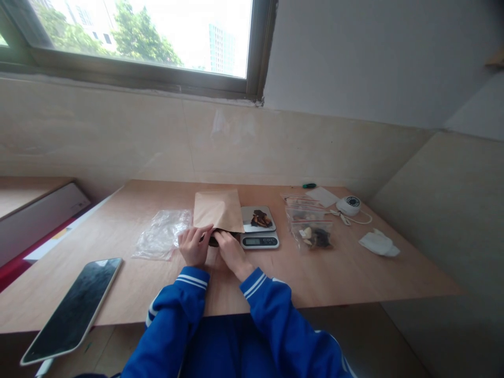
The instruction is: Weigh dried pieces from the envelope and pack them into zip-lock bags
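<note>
A brown kraft paper bag lies flat on the table with its mouth facing me. My left hand is closed on the near left edge of that mouth. At the opening, the fingers of my right hand reach in under the upper paper layer; their tips are hidden. Something dark shows in the gap between the hands, too covered to name. Just right of the bag is a digital kitchen scale, bearing dark brown dried pieces, perhaps dried mushroom. The scale's reading is too small to make out.
Clear plastic bags lie left of the paper bag. Several zip bags, one with dried pieces, lie right of the scale. Further right are a white dome camera and crumpled white item. A tablet-like device overhangs the front-left edge.
</note>
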Tool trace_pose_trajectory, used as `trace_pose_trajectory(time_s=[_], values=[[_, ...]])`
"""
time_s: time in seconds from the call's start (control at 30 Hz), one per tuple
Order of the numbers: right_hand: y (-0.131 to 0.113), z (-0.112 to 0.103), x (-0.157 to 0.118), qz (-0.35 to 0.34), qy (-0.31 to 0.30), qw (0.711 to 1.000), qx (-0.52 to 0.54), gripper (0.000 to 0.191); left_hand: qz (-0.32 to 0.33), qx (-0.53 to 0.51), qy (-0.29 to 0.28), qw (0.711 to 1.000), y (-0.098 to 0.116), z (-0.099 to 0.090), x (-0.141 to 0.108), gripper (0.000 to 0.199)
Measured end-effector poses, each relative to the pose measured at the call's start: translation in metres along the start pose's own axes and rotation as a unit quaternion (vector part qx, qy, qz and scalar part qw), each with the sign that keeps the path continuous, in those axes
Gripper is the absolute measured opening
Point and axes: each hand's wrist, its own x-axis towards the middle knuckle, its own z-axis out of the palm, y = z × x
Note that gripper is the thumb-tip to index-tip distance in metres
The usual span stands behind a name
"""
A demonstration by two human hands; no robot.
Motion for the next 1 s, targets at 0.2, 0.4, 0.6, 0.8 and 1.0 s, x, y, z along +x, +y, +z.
trace_pose_trajectory(time_s=[0.2, 0.4, 0.6, 0.8, 1.0], values=[[0.009, -0.018, -0.034, -0.113, 0.149, 0.975, 0.124, 0.031, -0.018, 0.023, 0.036, 0.999, 0.003, -0.001, 0.002, 0.011], [0.056, -0.031, -0.023, 0.043, 0.234, 0.965, 0.113, 0.025, -0.029, 0.026, 0.036, 0.999, 0.004, 0.0, 0.003, 0.012], [0.099, -0.026, 0.001, 0.028, 0.12, 0.992, 0.016, 0.029, -0.037, 0.038, 0.043, 0.998, 0.005, -0.002, 0.003, 0.012], [0.058, -0.02, -0.03, -0.025, 0.238, 0.971, 0.013, 0.031, -0.042, 0.036, 0.042, 0.998, 0.007, -0.001, 0.003, 0.013], [0.003, -0.003, -0.028, -0.173, 0.065, 0.983, -0.012, 0.033, -0.031, 0.034, 0.043, 0.998, 0.008, -0.002, 0.005, 0.012]])
